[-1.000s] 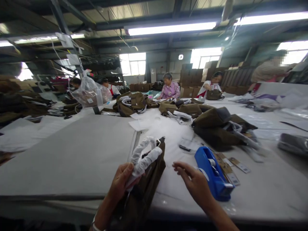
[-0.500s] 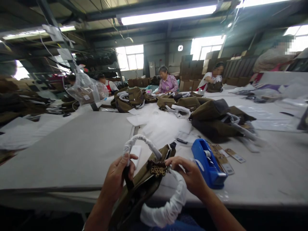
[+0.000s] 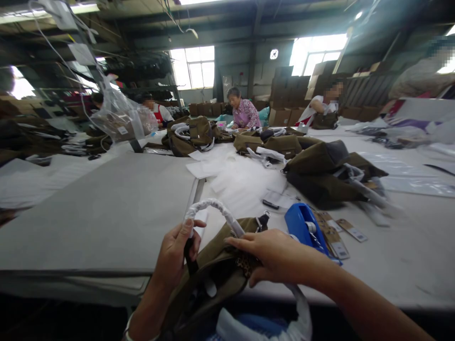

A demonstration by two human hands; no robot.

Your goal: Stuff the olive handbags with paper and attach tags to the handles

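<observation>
An olive-green bag leans at the table's front edge, its unzipped mouth facing up towards me. My left hand is closed around the base of one bag handle, which is wrapped in white paper. Across the bag's upper edge lies my right hand, fingers stretched out and thumb apart. Under that hand a leopard-print ornament shows in part. The second wrapped handle hangs down at the near right. Something small and white sits inside the mouth.
A blue tape dispenser stands right of the bag, beside cardboard tags. A black cutter and white sheets lie beyond. Several olive bags are piled farther back. Co-workers sit across the table.
My right hand has moved from pinching by the leopard-print ornament to lying across the bag's edge. The bag mouth looks wider, and the second handle has dropped lower. My left hand keeps its hold.
</observation>
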